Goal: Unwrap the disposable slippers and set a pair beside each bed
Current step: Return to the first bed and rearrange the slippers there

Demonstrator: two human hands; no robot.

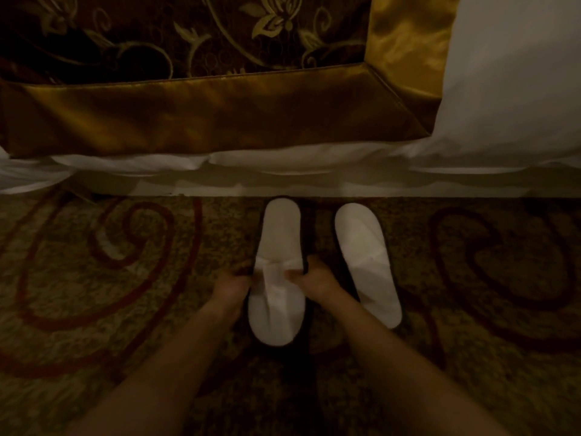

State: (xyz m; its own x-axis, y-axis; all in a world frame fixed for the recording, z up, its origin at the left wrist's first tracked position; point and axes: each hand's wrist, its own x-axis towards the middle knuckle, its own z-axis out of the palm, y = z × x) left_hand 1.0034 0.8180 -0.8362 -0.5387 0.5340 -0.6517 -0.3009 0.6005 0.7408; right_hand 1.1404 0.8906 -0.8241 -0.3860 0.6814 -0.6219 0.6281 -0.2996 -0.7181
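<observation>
Two white slippers lie on the carpet (125, 309) close against the long side of the bed (283, 180), one end of each nearly at the base of the bed and the other end out toward the person. The left slipper (276, 309) is in both hands: the left hand (231, 286) presses its left edge and the right hand (314, 278) its right edge, fingers (292, 273) closed lightly on the band across the middle, which looks creased or partly folded. My guess is the person is opening up or flattening the upper so a foot can slide in, and squaring it with its mate. The right slipper (366, 262) lies free just beside it, apart from it by a strip of carpet, tilted slightly so its near end drifts rightward. No wrapper shows anywhere, so the unwrapping for this pair seems done. Above the slippers hang the white sheet edge and a gold-bordered runner (220, 114), with a pillow (518, 73) at the right end of the bed. Placing them here, midway along the bedside, puts them where someone's feet would land. I would judge this pair nearly finished; whether another bed has its pair cannot be seen.
</observation>
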